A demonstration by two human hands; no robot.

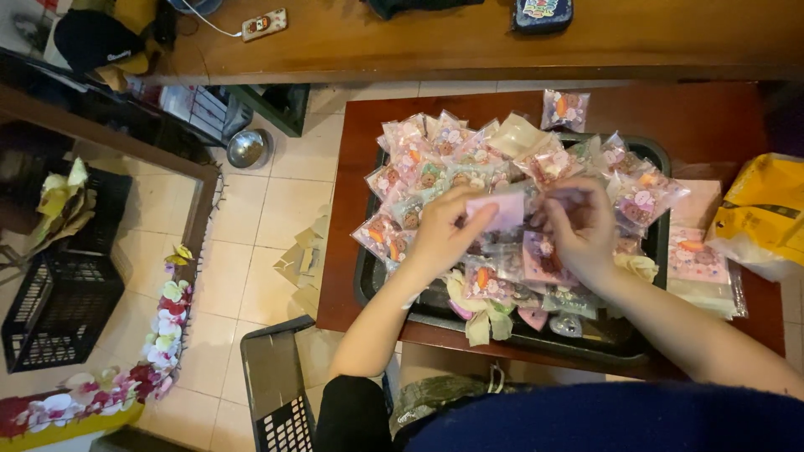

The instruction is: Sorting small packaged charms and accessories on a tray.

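My left hand (444, 230) and my right hand (580, 222) meet over a black tray (662, 243) and together pinch a small pale pink packet (505, 209). Under them lies a heap of several small clear packets (435, 155) with pink prints and little orange and brown pieces inside. The tray rests on a dark red-brown table (352, 209). One packet (564, 109) lies alone on the table behind the tray. A cream ribbon flower (479, 314) lies at the tray's near edge.
A yellow bag (766, 209) and a stack of flat packets (699, 264) sit at the table's right. A wooden counter (419, 38) runs behind. Left on the tiled floor stand black crates (63, 293), a metal bowl (248, 148), artificial flowers (167, 322) and cardboard scraps (301, 259).
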